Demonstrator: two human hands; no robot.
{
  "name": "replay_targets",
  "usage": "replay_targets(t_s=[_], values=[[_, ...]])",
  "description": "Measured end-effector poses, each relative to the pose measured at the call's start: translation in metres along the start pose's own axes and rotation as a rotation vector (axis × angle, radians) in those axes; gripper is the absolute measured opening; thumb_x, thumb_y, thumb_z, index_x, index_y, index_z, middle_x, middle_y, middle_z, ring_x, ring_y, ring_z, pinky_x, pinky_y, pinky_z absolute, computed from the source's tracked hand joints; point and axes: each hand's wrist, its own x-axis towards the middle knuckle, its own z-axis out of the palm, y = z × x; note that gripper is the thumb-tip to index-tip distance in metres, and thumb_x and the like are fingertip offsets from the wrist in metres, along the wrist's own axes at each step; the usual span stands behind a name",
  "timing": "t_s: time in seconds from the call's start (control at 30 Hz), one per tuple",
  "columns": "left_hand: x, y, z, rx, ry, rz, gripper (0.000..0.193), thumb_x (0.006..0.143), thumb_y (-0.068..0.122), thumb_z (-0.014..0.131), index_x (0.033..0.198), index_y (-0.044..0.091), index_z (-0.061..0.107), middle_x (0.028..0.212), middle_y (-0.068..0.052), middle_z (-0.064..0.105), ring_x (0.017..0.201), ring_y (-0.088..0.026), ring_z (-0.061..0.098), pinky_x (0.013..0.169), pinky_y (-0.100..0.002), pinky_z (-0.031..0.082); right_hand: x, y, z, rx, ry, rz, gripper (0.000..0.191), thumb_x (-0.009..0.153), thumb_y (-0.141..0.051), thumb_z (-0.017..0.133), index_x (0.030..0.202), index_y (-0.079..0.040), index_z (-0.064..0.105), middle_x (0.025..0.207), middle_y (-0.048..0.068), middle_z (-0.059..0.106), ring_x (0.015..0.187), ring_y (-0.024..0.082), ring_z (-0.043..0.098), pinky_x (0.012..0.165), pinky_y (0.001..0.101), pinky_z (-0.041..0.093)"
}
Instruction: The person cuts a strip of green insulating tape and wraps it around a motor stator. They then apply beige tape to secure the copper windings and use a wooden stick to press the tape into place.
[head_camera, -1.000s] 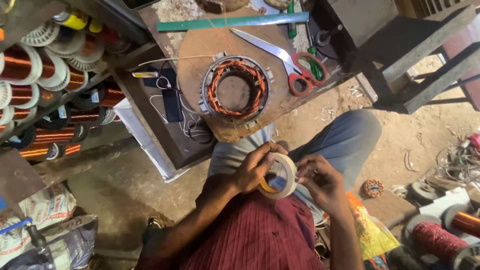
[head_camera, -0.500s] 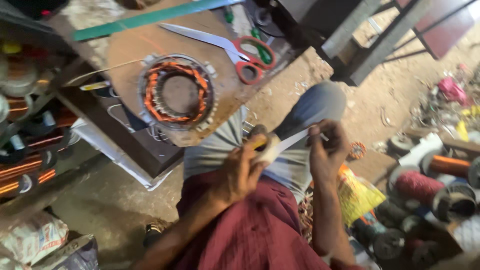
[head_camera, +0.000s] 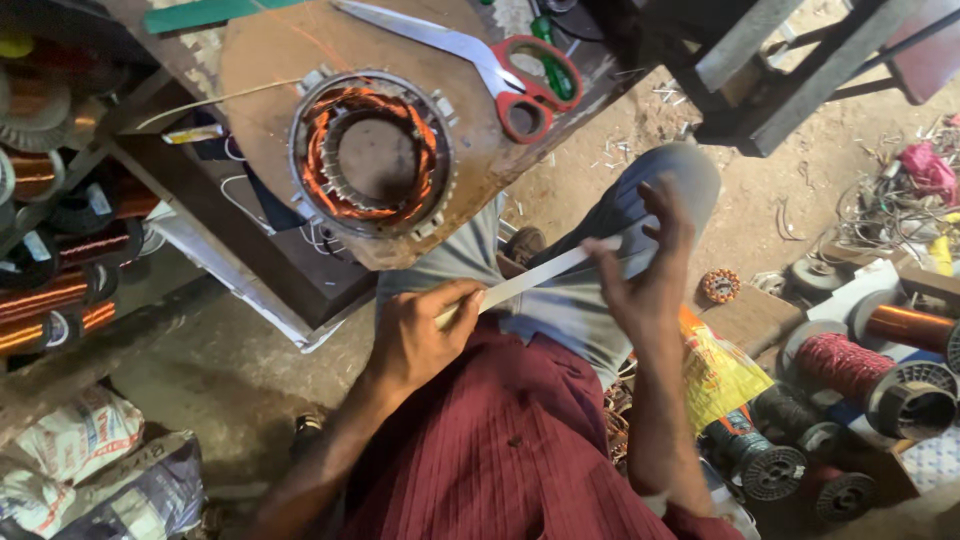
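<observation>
A strip of white tape (head_camera: 545, 275) is stretched taut between the two hands above the person's lap, its long axis slanting from lower left up to upper right. The left hand (head_camera: 420, 335) is closed around the lower end, where the roll itself is hidden inside the fist, while the right hand (head_camera: 645, 265) pinches the upper end between thumb and fingers. Beyond the knees, a motor stator (head_camera: 370, 155) with copper windings lies flat near the front edge of the wooden bench (head_camera: 260, 60), and red-handled scissors (head_camera: 490, 65) lie toward its far right corner, blades pointing left.
</observation>
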Motion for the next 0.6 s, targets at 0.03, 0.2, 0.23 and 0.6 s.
replay_targets(t_s=[0.03, 0.2, 0.23, 0.6], values=[[-0.001, 0.0, -0.001, 0.05, 0.003, 0.037, 0.014, 0.094, 0.015, 0.071, 0.101, 0.003, 0.076, 0.086, -0.016, 0.076, 0.077, -0.03, 0.076, 0.066, -0.038, 0.058, -0.003, -0.006, 0.007, -0.041, -0.048, -0.122, 0.07, 0.085, -0.004, 0.083, 0.144, -0.009, 0.046, 0.124, 0.016, 0.063, 0.119, 0.028, 0.059, 0.103, 0.0412, 0.048], [-0.005, -0.009, -0.006, 0.187, -0.033, 0.092, 0.014, 0.089, 0.014, 0.07, 0.099, 0.006, 0.077, 0.079, -0.017, 0.073, 0.07, -0.034, 0.072, 0.068, -0.046, 0.055, -0.021, -0.029, 0.048, -0.132, -0.584, -0.203, 0.061, 0.073, -0.011, 0.083, 0.132, -0.012, 0.064, 0.123, 0.011, 0.071, 0.121, 0.034, 0.053, 0.101, 0.0477, 0.038], [-0.007, -0.012, -0.008, 0.203, -0.028, 0.087, 0.014, 0.088, 0.014, 0.07, 0.098, 0.006, 0.077, 0.077, -0.016, 0.073, 0.069, -0.034, 0.072, 0.068, -0.046, 0.055, -0.023, -0.03, 0.055, -0.176, -0.623, -0.209, 0.056, 0.076, -0.011, 0.081, 0.13, -0.012, 0.067, 0.12, 0.009, 0.072, 0.118, 0.035, 0.053, 0.1, 0.0479, 0.038], [-0.043, -0.059, -0.008, 0.268, 0.35, 0.069, 0.013, 0.086, 0.015, 0.071, 0.094, 0.006, 0.076, 0.08, -0.013, 0.074, 0.071, -0.031, 0.071, 0.068, -0.041, 0.056, -0.061, -0.047, 0.11, -0.225, -0.381, -0.415, 0.013, 0.077, -0.007, 0.08, 0.089, -0.01, 0.075, 0.088, 0.01, 0.064, 0.095, 0.031, 0.057, 0.084, 0.0447, 0.041]])
